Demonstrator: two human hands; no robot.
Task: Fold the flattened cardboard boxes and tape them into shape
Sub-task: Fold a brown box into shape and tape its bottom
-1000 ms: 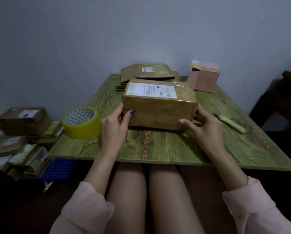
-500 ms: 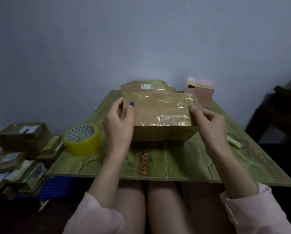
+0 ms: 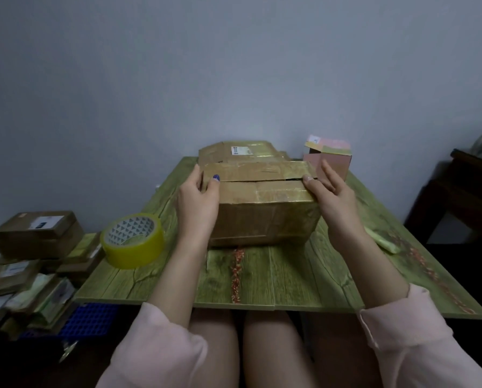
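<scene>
A brown cardboard box (image 3: 265, 208) stands on the green table (image 3: 290, 278), its two top flaps meeting along a dark seam. My left hand (image 3: 198, 200) grips the box's left end, thumb on the top flap. My right hand (image 3: 329, 191) holds the right end with the thumb pressing the top near the seam and the fingers spread. A yellow tape roll (image 3: 132, 239) lies on the table to the left of the box. Flattened cardboard boxes (image 3: 242, 151) are stacked behind it.
A pink box (image 3: 330, 158) stands at the table's back right. A pale green-handled tool (image 3: 382, 242) lies near the right edge. Piles of flattened boxes (image 3: 30, 253) and a blue crate (image 3: 86, 323) sit on the floor at left. Dark furniture (image 3: 469, 197) stands at right.
The box has been turned over between both hands: the labelled face went out of sight and the flap seam now faces up. The view has tilted up.
</scene>
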